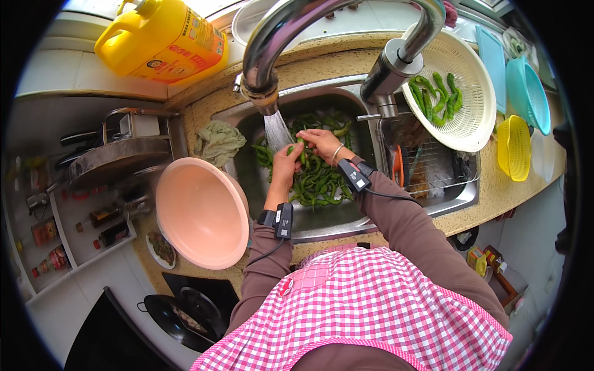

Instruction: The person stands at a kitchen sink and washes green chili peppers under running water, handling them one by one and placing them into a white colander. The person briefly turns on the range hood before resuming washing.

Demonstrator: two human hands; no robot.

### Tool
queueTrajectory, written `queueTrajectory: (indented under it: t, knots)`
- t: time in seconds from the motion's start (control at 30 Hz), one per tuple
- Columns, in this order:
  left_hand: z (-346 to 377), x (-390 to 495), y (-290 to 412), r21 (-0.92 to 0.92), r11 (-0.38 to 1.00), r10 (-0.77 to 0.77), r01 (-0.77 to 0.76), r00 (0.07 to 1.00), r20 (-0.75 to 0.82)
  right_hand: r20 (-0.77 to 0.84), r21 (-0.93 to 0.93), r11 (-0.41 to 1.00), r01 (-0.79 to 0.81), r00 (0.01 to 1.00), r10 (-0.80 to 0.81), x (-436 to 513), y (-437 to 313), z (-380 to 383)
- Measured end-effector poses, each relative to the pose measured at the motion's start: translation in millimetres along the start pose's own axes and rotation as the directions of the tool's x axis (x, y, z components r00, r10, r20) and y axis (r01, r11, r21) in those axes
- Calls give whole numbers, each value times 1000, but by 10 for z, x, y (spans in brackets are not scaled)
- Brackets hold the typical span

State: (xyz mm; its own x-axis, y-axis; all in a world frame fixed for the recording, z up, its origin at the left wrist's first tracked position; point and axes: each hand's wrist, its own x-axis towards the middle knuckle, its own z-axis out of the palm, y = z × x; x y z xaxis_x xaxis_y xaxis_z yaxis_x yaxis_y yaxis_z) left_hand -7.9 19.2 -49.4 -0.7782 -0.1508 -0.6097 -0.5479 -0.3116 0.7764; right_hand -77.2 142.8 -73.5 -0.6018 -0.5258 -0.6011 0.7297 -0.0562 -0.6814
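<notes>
Over the left basin of a steel sink (301, 232), my left hand (287, 162) grips a green pepper (302, 152). My right hand (320, 141) pinches the upper end of the same pepper with thumb and fingers. Beneath both hands lie many loose green peppers (320, 185) in the basin. Water (277, 130) streams from the chrome faucet (267, 90) just to the left of the held pepper. A white plastic colander (473, 92) at the upper right holds several green peppers (436, 99).
A pink plastic basin (202, 213) stands tilted left of the sink, near a crumpled cloth (220, 141). The right sink basin has a wire rack (436, 181) and an orange-backed brush (399, 164). A yellow basket (513, 148) and yellow oil jug (162, 41) stand on the counters; a wok (181, 320) is lower left.
</notes>
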Motion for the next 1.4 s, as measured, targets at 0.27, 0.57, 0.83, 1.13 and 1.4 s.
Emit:
queueTrajectory:
  t: [0.27, 0.57, 0.83, 1.13, 1.4]
  knots:
    - [23, -195, 217, -313, 944, -121, 107, 992, -27, 233, 352, 932, -88, 973, 4, -69, -104, 26]
    - [-71, -315, 253, 33, 999, 44, -38, 980, -195, 210, 185, 982, -25, 978, -14, -38, -82, 247]
    - [-15, -314, 228, -295, 955, -73, -6, 964, -255, -89, 159, 987, -34, 995, 48, -122, -106, 287]
    - [124, -400, 378, 140, 987, 107, -85, 981, -159, -177, 93, 986, 135, 977, -117, -163, -161, 280]
    - [116, -396, 428, -23, 998, 48, -54, 979, -199, -186, 30, 982, 185, 967, -176, -102, -134, 251]
